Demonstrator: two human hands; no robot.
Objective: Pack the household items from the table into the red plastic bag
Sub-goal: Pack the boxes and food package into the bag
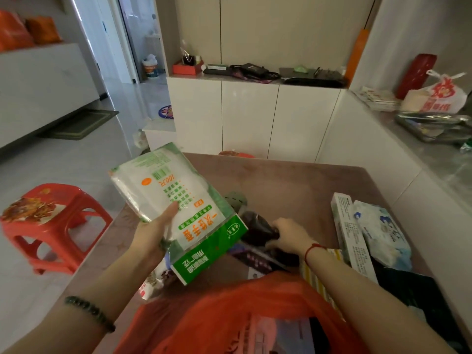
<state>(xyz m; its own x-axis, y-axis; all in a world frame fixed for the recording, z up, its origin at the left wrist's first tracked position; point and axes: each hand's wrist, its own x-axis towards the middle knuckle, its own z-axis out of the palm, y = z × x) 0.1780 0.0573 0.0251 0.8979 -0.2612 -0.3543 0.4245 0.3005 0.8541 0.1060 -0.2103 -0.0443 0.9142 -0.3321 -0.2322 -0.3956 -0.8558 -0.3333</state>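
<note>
red plastic stool stands on the floor at far left. next, the left hand grips a flat green and white packet of disposable gloves, thumb across its front, raised above the brown table. at centre, the right hand curls around a dark glossy bundle lying on the table. further right lie a long white carton and a soft wipes pack, touching. nearest the viewer, the red plastic bag sits half open; something flat and pale shows inside. risk: with neither hand holding it, its limp mouth may fold shut and the packet slide off.
</note>
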